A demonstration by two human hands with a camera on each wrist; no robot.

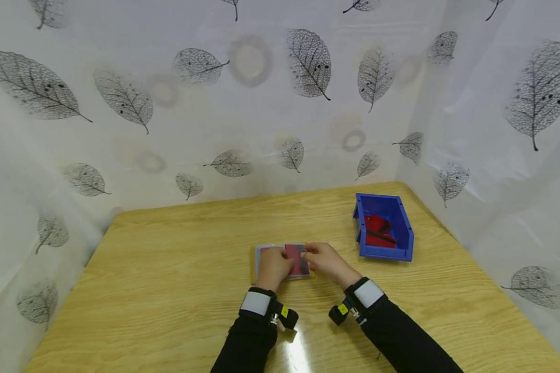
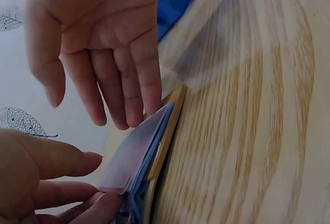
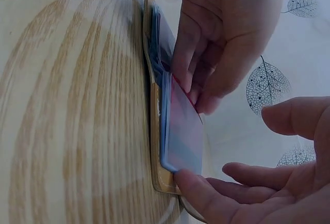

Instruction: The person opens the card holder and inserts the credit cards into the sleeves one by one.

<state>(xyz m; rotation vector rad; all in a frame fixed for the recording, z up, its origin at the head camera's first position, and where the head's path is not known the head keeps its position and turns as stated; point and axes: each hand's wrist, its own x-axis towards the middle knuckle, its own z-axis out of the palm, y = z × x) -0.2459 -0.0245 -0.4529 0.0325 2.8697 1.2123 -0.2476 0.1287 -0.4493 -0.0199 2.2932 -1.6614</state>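
An opened card holder (image 1: 253,269) with a tan cover and clear plastic sleeves (image 3: 180,131) lies on the table. A red card with a dark part (image 1: 296,255) shows in its right-hand sleeve; its red edge sticks out at the fold side in the right wrist view. My left hand (image 1: 273,267) is over the middle of the holder, with fingertips pinching that card edge. My right hand (image 1: 327,261) is at the holder's right side, fingers fairly straight, a fingertip touching the sleeve's outer corner. Another reddish card (image 1: 264,250) shows partly behind the left hand.
To the right, beyond my right hand, stands a blue plastic bin (image 1: 385,253) with several red and dark cards (image 1: 378,230) in it. A white curtain with leaf prints (image 1: 261,114) borders the wooden table (image 1: 177,269) at the back and sides.
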